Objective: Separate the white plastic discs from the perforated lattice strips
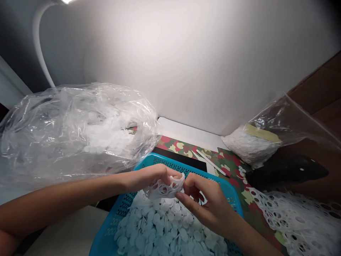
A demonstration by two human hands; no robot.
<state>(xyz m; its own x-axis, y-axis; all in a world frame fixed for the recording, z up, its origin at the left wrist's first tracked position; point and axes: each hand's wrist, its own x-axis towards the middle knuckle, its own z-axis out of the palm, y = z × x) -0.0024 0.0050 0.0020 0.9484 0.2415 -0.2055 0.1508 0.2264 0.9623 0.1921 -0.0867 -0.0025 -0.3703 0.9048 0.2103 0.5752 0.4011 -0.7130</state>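
My left hand (pixel 160 176) is closed around a crumpled white sheet full of round holes (pixel 162 189), its fingers partly hidden by the sheet. From the right, my right hand (pixel 206 199) pinches the edge of the same sheet between thumb and curled fingers. Both hands are above a blue plastic basket (pixel 234 193) with perforated sides. Many small white discs (pixel 160 227) are heaped in the basket, just below the sheet.
A large clear plastic bag (pixel 53 131) with white pieces stands at the left. A tied clear bag of white pieces (pixel 250 144) is at the right back. More holed white sheets (pixel 301 217) lie at the right on a camouflage-patterned cloth (pixel 226 156). A lamp neck (pixel 37 42) rises at left.
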